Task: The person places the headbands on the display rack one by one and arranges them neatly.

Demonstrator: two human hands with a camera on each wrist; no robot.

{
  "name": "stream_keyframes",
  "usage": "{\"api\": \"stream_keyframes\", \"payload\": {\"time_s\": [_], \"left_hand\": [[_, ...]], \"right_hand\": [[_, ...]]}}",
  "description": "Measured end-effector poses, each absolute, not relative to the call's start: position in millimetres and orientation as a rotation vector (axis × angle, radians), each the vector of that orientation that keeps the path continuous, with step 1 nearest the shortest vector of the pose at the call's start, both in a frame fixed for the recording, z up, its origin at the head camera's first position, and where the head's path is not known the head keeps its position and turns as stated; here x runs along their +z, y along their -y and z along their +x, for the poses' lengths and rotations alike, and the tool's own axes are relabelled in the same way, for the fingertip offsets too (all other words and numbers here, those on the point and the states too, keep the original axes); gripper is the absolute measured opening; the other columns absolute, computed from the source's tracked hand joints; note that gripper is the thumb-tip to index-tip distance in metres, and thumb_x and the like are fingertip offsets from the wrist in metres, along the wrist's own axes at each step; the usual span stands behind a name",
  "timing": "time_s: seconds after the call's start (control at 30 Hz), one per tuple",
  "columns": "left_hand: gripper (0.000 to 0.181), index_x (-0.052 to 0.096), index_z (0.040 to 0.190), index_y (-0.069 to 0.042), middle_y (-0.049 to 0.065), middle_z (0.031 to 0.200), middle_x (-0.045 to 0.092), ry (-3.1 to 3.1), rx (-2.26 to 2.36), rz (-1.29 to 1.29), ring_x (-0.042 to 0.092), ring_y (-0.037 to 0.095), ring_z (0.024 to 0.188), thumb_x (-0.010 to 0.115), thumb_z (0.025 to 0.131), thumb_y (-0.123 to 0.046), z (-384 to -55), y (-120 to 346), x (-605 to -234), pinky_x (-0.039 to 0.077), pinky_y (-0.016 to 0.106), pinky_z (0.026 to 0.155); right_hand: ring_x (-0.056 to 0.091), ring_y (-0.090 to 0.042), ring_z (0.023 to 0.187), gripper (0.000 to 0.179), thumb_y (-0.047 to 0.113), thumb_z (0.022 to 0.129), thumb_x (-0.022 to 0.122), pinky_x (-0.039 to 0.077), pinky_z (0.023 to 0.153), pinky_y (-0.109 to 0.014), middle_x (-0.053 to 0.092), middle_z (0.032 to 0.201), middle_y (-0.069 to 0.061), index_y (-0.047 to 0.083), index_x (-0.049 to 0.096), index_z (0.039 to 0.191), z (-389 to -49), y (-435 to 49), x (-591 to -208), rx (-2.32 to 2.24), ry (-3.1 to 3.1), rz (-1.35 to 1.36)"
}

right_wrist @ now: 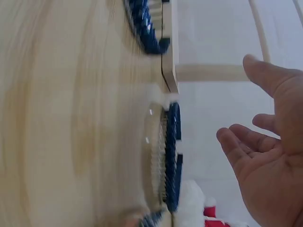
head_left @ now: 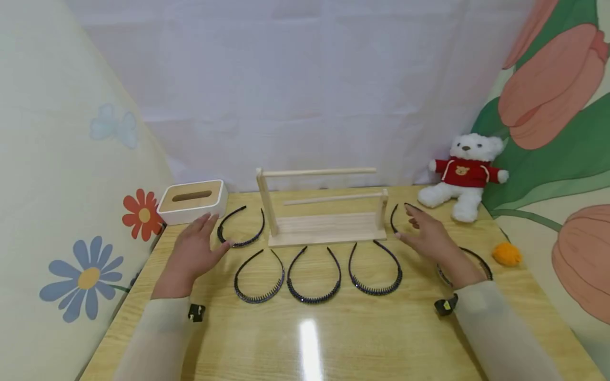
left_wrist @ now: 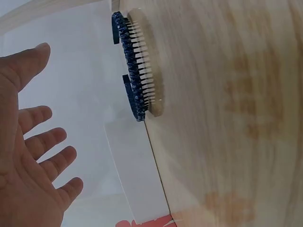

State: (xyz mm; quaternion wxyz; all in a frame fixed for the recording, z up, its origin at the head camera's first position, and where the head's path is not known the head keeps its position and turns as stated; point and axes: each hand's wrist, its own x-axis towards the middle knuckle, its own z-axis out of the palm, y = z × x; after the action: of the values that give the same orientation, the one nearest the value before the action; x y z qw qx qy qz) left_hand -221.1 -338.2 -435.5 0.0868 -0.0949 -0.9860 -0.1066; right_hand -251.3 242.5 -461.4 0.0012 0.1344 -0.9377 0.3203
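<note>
My left hand hovers with fingers spread beside a dark toothed headband at the left end of a wooden rack. In the left wrist view that headband lies on the table, apart from the fingers. Over on the right, my right hand is held above another headband, which it partly hides; the right wrist view shows this headband beyond the empty fingers. The two-bar wooden rack stands between the hands with nothing on its bars. In front of it lie three headbands, the middle one facing me.
A white tissue box with a wooden lid sits at the back left. At the back right a white teddy bear in red leans on the wall. One more headband lies under the right forearm, near an orange fluffy object.
</note>
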Motion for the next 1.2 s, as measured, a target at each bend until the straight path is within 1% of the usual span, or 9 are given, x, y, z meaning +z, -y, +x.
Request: {"api": "stream_keyframes", "payload": {"time_s": [0.23,0.43,0.5,0.57,0.63,0.7,0.73,0.83,1.2], "left_hand": [[0.084,0.032,0.168,0.006,0.038,0.17,0.031,2.999,-0.421,-0.286,0.033,0.062,0.153,0.069,0.107,-0.039,-223.8,342.6,-443.4,0.032,0.079,0.12],[0.083,0.034,0.167,0.007,0.037,0.17,0.032,3.042,-0.517,-0.299,0.034,0.062,0.153,0.074,0.105,-0.031,-232.8,340.8,-447.9,0.033,0.077,0.122],[0.082,0.035,0.166,0.007,0.037,0.17,0.033,3.051,-0.573,-0.311,0.034,0.062,0.153,0.076,0.104,-0.028,-237.0,339.9,-449.7,0.034,0.076,0.122],[0.081,0.037,0.165,0.007,0.036,0.169,0.034,3.056,-0.619,-0.319,0.035,0.061,0.153,0.078,0.103,-0.025,-240.5,339.5,-451.2,0.034,0.075,0.123],[0.08,0.039,0.164,0.007,0.036,0.168,0.036,3.057,-0.634,-0.319,0.036,0.06,0.153,0.079,0.102,-0.023,-243.3,339.5,-452.1,0.033,0.073,0.124],[0.077,0.042,0.162,0.008,0.037,0.167,0.039,3.054,-0.634,-0.322,0.038,0.06,0.152,0.08,0.101,-0.02,-245.7,339.8,-453.1,0.033,0.072,0.125],[0.076,0.043,0.161,0.008,0.037,0.166,0.04,3.052,-0.628,-0.324,0.039,0.059,0.152,0.081,0.1,-0.018,-246.4,340.0,-453.5,0.034,0.071,0.125],[0.072,0.048,0.157,0.01,0.038,0.163,0.044,3.046,-0.602,-0.341,0.042,0.06,0.149,0.082,0.098,-0.014,-248.1,339.8,-454.8,0.036,0.071,0.124],[0.061,0.055,0.15,0.01,0.038,0.159,0.048,3.079,-0.531,-0.325,0.046,0.06,0.146,0.08,0.098,-0.01,-249.4,340.5,-462.3,0.039,0.07,0.122]], "right_hand": [[0.068,-0.048,0.127,0.072,0.019,0.105,0.075,0.058,0.107,-0.06,0.06,0.149,-0.032,-0.008,0.041,0.163,-260.1,-222.1,-472.6,1.004,2.889,0.484],[0.067,-0.046,0.128,0.064,0.016,0.106,0.072,0.057,0.109,-0.058,0.065,0.142,-0.031,-0.012,0.047,0.158,-265.8,-209.6,-480.9,1.002,2.936,0.456],[0.068,-0.045,0.125,0.06,0.016,0.107,0.071,0.057,0.108,-0.058,0.069,0.135,-0.03,-0.013,0.05,0.154,-266.2,-207.6,-483.2,0.978,2.949,0.461],[0.07,-0.041,0.116,0.051,0.015,0.106,0.072,0.059,0.103,-0.056,0.072,0.123,-0.025,-0.012,0.057,0.146,-267.2,-206.1,-485.5,0.949,2.946,0.475],[0.069,-0.034,0.1,0.036,0.014,0.104,0.074,0.06,0.091,-0.051,0.07,0.106,-0.018,-0.01,0.065,0.13,-269.1,-204.6,-486.9,0.916,2.929,0.505],[0.061,-0.026,0.086,0.022,0.013,0.103,0.075,0.053,0.078,-0.043,0.062,0.092,-0.011,-0.004,0.065,0.112,-272.3,-202.3,-488.0,0.897,2.917,0.538],[0.056,-0.023,0.082,0.018,0.013,0.103,0.075,0.049,0.075,-0.04,0.059,0.088,-0.008,-0.001,0.063,0.105,-273.9,-201.3,-488.4,0.892,2.916,0.547],[0.045,-0.019,0.074,0.024,0.014,0.102,0.076,0.037,0.069,-0.035,0.049,0.081,-0.004,0.005,0.056,0.092,-277.1,-198.5,-488.6,0.884,2.929,0.566],[0.045,-0.019,0.073,0.029,0.013,0.101,0.076,0.036,0.067,-0.034,0.049,0.08,-0.002,0.011,0.052,0.084,-282.5,-196.1,-489.6,0.83,2.959,0.556]]}}
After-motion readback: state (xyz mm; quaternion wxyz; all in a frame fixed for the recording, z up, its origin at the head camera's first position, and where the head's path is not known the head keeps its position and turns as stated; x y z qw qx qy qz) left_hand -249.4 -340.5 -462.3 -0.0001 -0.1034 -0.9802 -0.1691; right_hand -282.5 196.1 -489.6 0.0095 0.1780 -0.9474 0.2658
